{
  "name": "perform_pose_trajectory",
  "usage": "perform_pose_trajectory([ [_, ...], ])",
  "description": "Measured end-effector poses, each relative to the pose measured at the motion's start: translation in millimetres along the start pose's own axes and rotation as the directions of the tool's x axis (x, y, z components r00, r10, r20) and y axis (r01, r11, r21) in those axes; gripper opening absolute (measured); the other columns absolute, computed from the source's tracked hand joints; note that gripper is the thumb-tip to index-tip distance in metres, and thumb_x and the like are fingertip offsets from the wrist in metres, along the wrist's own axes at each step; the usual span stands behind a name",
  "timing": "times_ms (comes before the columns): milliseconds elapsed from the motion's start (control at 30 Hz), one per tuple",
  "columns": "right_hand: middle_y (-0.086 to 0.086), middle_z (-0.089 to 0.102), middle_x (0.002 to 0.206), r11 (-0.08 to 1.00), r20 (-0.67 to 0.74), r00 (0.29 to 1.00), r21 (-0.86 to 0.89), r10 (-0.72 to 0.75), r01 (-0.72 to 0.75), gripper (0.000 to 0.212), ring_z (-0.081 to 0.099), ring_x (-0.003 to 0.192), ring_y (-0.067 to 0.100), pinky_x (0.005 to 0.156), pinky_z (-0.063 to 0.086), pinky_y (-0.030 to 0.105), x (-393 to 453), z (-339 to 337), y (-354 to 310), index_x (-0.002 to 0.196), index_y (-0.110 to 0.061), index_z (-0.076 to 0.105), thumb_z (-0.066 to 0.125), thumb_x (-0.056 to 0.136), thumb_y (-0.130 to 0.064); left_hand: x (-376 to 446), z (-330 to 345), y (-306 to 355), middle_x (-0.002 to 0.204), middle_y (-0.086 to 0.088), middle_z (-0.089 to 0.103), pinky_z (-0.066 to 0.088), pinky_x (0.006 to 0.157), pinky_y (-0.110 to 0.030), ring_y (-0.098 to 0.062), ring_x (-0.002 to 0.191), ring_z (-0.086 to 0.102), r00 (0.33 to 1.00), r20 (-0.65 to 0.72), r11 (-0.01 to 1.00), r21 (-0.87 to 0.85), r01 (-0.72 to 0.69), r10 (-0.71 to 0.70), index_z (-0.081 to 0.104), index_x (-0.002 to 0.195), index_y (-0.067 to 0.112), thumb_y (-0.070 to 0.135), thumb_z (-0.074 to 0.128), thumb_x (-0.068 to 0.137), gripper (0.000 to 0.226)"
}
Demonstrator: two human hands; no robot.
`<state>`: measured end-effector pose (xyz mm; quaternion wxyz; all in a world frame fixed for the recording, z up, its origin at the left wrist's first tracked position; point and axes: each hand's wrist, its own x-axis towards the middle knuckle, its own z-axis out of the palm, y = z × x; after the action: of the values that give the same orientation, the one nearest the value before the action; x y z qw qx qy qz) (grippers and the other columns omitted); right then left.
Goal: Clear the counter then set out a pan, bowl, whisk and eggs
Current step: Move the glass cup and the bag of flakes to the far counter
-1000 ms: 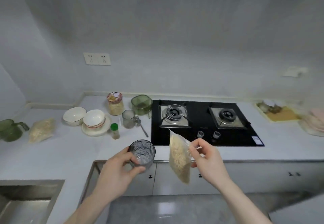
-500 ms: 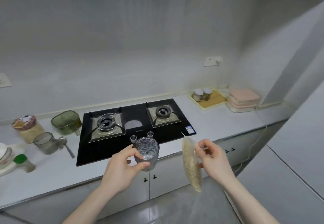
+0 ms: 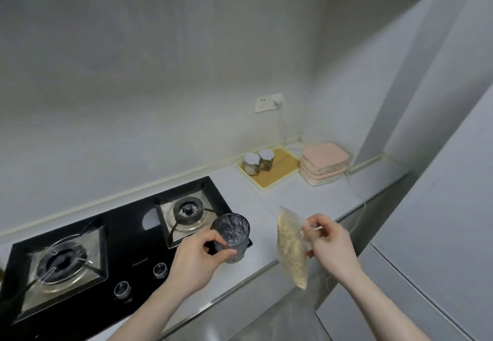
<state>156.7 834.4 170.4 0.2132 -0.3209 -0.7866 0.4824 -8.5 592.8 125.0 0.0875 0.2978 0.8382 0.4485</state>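
My left hand [image 3: 196, 259] grips a textured clear glass [image 3: 231, 236] and holds it upright in the air over the front right corner of the black gas hob [image 3: 128, 230]. My right hand [image 3: 329, 244] pinches the top edge of a clear plastic bag of pale grain or flakes [image 3: 292, 250], which hangs down over the front edge of the white counter [image 3: 269, 196]. No pan, bowl, whisk or eggs show in this view.
At the back right a wooden tray [image 3: 280, 171] carries two lidded jars [image 3: 258, 162]. Beside it in the corner stands a stack of pink and white containers [image 3: 324, 163]. A wall socket [image 3: 266, 102] has a plug and cord. White cabinet fronts lie below the counter.
The view has swung right, from the left counter with bowls and jars to the hob and right corner. Both hands keep hold of the glass and the bag and have moved right with them.
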Motion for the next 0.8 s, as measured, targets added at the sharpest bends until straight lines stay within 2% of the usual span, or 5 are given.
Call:
perform_pose_trajectory([
  [200,0.01,0.066,0.069,0.997,-0.101,0.993,-0.036,0.057,-0.061,0.021,0.061,0.056,0.024,0.061,0.059,0.053,85.5,-25.8,12.8,0.073,-0.019,0.065,0.063,0.093,-0.013,114.7,50.3,4.2,0.084,0.019,0.067,0.05,0.068,-0.031,-0.003,0.077,0.061,0.999,0.046,1.0,0.02,-0.001,0.0,0.066,0.069,0.036,0.042,0.089,0.067,0.024],
  [333,0.009,0.067,0.069,0.994,-0.132,0.988,-0.067,0.076,-0.085,0.021,0.065,0.064,0.031,0.057,0.06,0.051,137.5,-46.3,29.2,0.073,-0.02,0.064,0.061,0.093,-0.016,181.6,86.0,13.5,0.087,0.023,0.065,0.045,0.074,-0.029,-0.01,0.09,0.058,0.994,0.106,0.997,0.078,-0.013,0.005,0.064,0.067,0.039,0.044,0.087,0.069,0.024],
  [567,-0.001,0.067,0.072,0.991,-0.112,0.989,-0.077,0.098,-0.107,0.022,0.056,0.058,0.006,0.062,0.048,0.024,235.0,-69.5,67.7,0.072,-0.021,0.064,0.062,0.093,-0.017,296.0,168.4,42.2,0.077,0.014,0.066,0.046,0.061,-0.02,-0.008,0.073,0.063,0.988,0.096,0.991,0.061,0.118,-0.124,0.072,0.073,0.033,0.044,0.088,0.069,0.02],
  [733,-0.003,0.068,0.077,0.986,-0.066,0.984,-0.01,0.166,-0.167,0.018,0.066,0.068,0.024,0.065,0.057,0.041,300.8,-88.6,96.1,0.074,-0.02,0.064,0.061,0.092,-0.02,375.2,236.9,55.4,0.086,0.012,0.068,0.049,0.065,-0.025,-0.012,0.083,0.064,0.971,0.083,0.972,0.091,0.217,-0.224,0.075,0.08,0.031,0.05,0.084,0.072,0.023],
  [800,-0.005,0.068,0.078,0.985,-0.041,0.985,-0.016,0.17,-0.171,0.017,0.068,0.071,0.024,0.067,0.058,0.043,322.6,-92.4,103.3,0.076,-0.021,0.065,0.06,0.092,-0.022,402.2,256.4,58.1,0.092,0.011,0.069,0.054,0.069,-0.028,-0.014,0.087,0.065,0.966,0.077,0.966,0.098,0.24,-0.247,0.076,0.083,0.031,0.052,0.083,0.072,0.024],
])
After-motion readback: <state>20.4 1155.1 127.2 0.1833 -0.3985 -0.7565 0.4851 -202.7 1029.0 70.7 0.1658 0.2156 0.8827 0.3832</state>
